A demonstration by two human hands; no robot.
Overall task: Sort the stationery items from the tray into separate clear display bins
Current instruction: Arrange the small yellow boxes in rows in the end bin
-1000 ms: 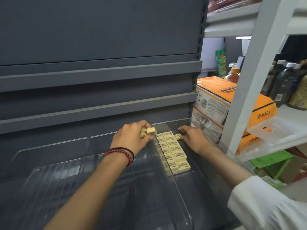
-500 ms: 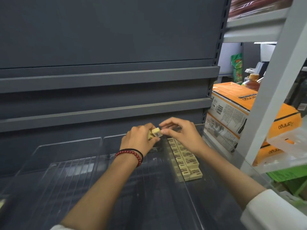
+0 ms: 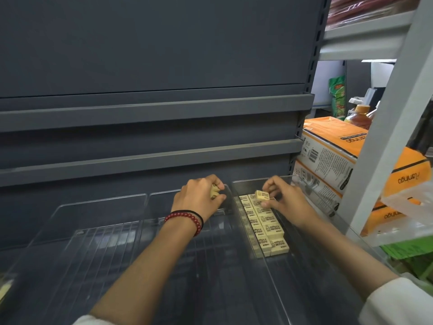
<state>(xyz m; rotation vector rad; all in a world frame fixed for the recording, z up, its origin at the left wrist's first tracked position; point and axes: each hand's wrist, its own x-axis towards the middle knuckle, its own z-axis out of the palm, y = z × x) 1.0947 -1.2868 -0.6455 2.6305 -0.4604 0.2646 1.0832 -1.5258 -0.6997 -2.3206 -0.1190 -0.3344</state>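
Head camera. Pinched one cream eraser (image 3: 262,195) between the thumb and fingertips of the right hand (image 3: 284,202), lifted just above the far end of the eraser rows (image 3: 264,227). Found those rows lying two across, printed faces up, against the left wall of the rightmost clear bin (image 3: 304,277). Gripped more erasers (image 3: 214,192) in the curled fingers of the left hand (image 3: 199,198), over the far end of the middle clear bin (image 3: 210,266). Could not count them, most being hidden by the fingers. Wore a red bead bracelet (image 3: 187,219) and a thin black band (image 3: 199,215) on the left wrist. Had both forearms stretched forward over the bins, with white sleeves (image 3: 398,301) at the bottom edge. Saw a third clear bin (image 3: 70,231) to the left, all three side by side against a dark grey shelf unit (image 3: 152,55). Noted stacked orange-and-white cartons (image 3: 328,156) to the right, partly behind a pale upright post (image 3: 386,137), and a bottle (image 3: 359,116) beyond them.
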